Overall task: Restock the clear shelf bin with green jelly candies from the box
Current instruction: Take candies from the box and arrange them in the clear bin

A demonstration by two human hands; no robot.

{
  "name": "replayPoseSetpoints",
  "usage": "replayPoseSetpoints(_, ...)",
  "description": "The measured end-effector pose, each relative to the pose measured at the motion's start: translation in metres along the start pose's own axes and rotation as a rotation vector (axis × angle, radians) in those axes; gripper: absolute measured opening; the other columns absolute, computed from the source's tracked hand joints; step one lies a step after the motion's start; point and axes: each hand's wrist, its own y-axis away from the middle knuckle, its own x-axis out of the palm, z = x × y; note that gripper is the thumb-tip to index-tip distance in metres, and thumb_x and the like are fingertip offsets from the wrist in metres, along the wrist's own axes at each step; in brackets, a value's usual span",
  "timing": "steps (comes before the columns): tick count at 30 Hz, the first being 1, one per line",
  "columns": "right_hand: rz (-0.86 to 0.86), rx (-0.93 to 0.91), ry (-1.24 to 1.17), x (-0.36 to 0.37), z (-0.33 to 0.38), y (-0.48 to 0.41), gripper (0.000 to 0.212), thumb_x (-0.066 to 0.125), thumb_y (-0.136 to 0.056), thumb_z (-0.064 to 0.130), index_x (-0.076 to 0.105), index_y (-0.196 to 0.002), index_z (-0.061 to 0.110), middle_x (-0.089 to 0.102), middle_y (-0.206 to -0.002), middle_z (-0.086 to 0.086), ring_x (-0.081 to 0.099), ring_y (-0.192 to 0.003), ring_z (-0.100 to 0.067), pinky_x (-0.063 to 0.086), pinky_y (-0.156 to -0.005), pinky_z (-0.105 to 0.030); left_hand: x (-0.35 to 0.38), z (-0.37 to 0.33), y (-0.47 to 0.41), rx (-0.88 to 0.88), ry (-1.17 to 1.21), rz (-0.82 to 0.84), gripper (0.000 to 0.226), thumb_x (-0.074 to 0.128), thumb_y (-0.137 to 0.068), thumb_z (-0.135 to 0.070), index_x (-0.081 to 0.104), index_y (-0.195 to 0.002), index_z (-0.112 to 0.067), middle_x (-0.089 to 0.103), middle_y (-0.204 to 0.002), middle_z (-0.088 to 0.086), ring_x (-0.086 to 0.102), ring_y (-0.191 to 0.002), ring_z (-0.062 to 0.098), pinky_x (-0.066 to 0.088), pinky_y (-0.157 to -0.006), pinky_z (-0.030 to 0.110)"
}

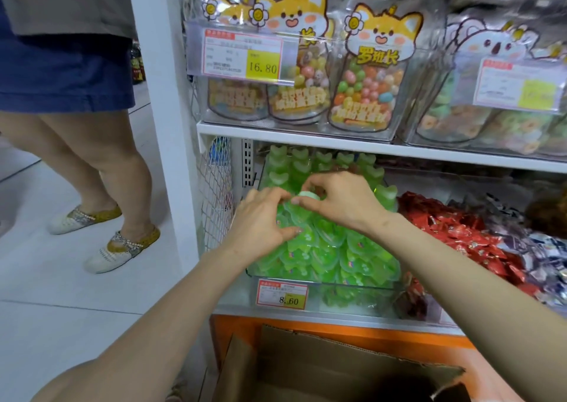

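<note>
The clear shelf bin [325, 286] on the lower shelf is packed with green jelly candies [325, 257] in rows. Both my hands are over the middle of the bin. My right hand [343, 199] pinches one pale green jelly candy [308, 195] between thumb and fingertips. My left hand [260, 220] meets it from the left, its fingertips curled onto the same candy and its thumb lying on the packs below. The open cardboard box [310, 368] stands at the bottom of the view, under the shelf; its inside is dark.
Red candy packets [466, 236] fill the bin to the right. Clear bins of cartoon-labelled candy jars [365, 73] sit on the shelf above, close over my hands. A wire mesh panel [214, 186] closes the shelf's left end. A person's legs [101, 162] stand in the aisle at left.
</note>
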Motion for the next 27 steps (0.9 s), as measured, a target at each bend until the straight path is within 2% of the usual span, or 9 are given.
replayPoseSetpoints(3, 0.1, -0.014, -0.103, -0.009, -0.004, 0.002, 0.047, 0.059, -0.074, 0.065, 0.062, -0.111, 0.035, 0.066, -0.087, 0.012, 0.061, -0.095, -0.012, 0.039, -0.089, -0.032, 0.004, -0.004, -0.001, -0.001, -0.072, -0.02, 0.059, 0.068, -0.075, -0.05, 0.049, -0.124, -0.023, 0.049, -0.125, -0.003, 0.036, -0.118, 0.019, 0.028, -0.094, 0.03)
replayPoseSetpoints(7, 0.227, -0.081, -0.187, -0.013, -0.013, 0.005, 0.055, 0.071, -0.071, 0.055, 0.058, -0.121, 0.036, 0.06, -0.094, 0.021, 0.057, -0.102, -0.008, 0.041, -0.094, -0.034, 0.011, -0.008, -0.005, -0.004, -0.13, -0.026, 0.06, 0.065, -0.075, -0.056, 0.048, -0.124, -0.024, 0.049, -0.124, -0.004, 0.035, -0.117, 0.017, 0.023, -0.09, 0.03)
replayPoseSetpoints(12, -0.012, -0.054, -0.328, -0.012, -0.031, 0.019, 0.037, 0.073, -0.078, 0.038, 0.065, -0.112, 0.029, 0.068, -0.103, 0.009, 0.061, -0.101, -0.012, 0.045, -0.093, -0.034, 0.015, -0.011, -0.009, -0.01, -0.091, -0.055, 0.051, 0.066, -0.076, -0.052, 0.053, -0.118, -0.025, 0.05, -0.119, -0.004, 0.039, -0.113, 0.019, 0.027, -0.09, 0.031)
replayPoseSetpoints(16, -0.268, -0.013, -0.352, -0.012, -0.048, 0.047, 0.025, 0.065, -0.078, 0.033, 0.069, -0.101, 0.024, 0.068, -0.096, 0.008, 0.06, -0.094, -0.014, 0.043, -0.087, -0.034, 0.004, -0.007, -0.014, -0.035, 0.253, -0.143, 0.045, 0.077, -0.072, -0.032, 0.062, -0.114, -0.024, 0.048, -0.104, -0.002, 0.047, -0.1, 0.016, 0.033, -0.085, 0.024)
replayPoseSetpoints(19, -0.346, 0.005, -0.371, -0.008, -0.056, 0.064, 0.021, 0.063, -0.077, 0.027, 0.07, -0.096, 0.022, 0.066, -0.091, 0.008, 0.054, -0.088, -0.015, 0.039, -0.083, -0.032, -0.007, -0.008, -0.017, -0.02, 0.399, -0.083, 0.043, 0.08, -0.069, -0.018, 0.064, -0.11, -0.02, 0.056, -0.102, -0.001, 0.053, -0.089, 0.011, 0.04, -0.082, 0.019)
replayPoseSetpoints(21, -0.37, 0.012, -0.389, -0.003, -0.059, 0.069, 0.02, 0.063, -0.077, 0.025, 0.07, -0.095, 0.022, 0.065, -0.089, 0.008, 0.051, -0.086, -0.012, 0.037, -0.081, -0.028, -0.01, -0.007, -0.016, 0.006, 0.434, 0.021, 0.046, 0.079, -0.07, -0.009, 0.063, -0.111, -0.019, 0.06, -0.102, -0.004, 0.054, -0.09, 0.006, 0.041, -0.083, 0.008)
replayPoseSetpoints(22, -0.366, 0.022, -0.401, -0.001, -0.06, 0.07, 0.021, 0.063, -0.077, 0.026, 0.07, -0.096, 0.022, 0.064, -0.089, 0.01, 0.05, -0.086, -0.011, 0.036, -0.081, -0.027, -0.009, -0.006, -0.016, 0.023, 0.431, 0.091, 0.047, 0.077, -0.071, -0.006, 0.062, -0.112, -0.021, 0.062, -0.105, -0.005, 0.055, -0.095, 0.006, 0.041, -0.088, 0.009)
replayPoseSetpoints(24, -0.332, 0.043, -0.405, 0.004, -0.06, 0.072, 0.024, 0.062, -0.076, 0.03, 0.07, -0.098, 0.023, 0.06, -0.089, 0.015, 0.05, -0.087, -0.012, 0.037, -0.083, -0.031, -0.007, -0.004, -0.015, 0.046, 0.377, 0.209, 0.05, 0.074, -0.075, -0.006, 0.059, -0.118, -0.024, 0.061, -0.117, -0.004, 0.053, -0.11, 0.008, 0.039, -0.102, 0.026)
replayPoseSetpoints(27, -0.29, 0.052, -0.382, 0.009, -0.064, 0.075, 0.032, 0.059, -0.076, 0.04, 0.068, -0.102, 0.025, 0.057, -0.094, 0.016, 0.047, -0.091, -0.012, 0.041, -0.084, -0.04, -0.006, -0.006, -0.01, 0.009, 0.232, 0.19, 0.065, 0.075, -0.074, -0.034, 0.045, -0.132, -0.03, 0.047, -0.129, -0.004, 0.04, -0.122, 0.011, 0.032, -0.107, 0.035)
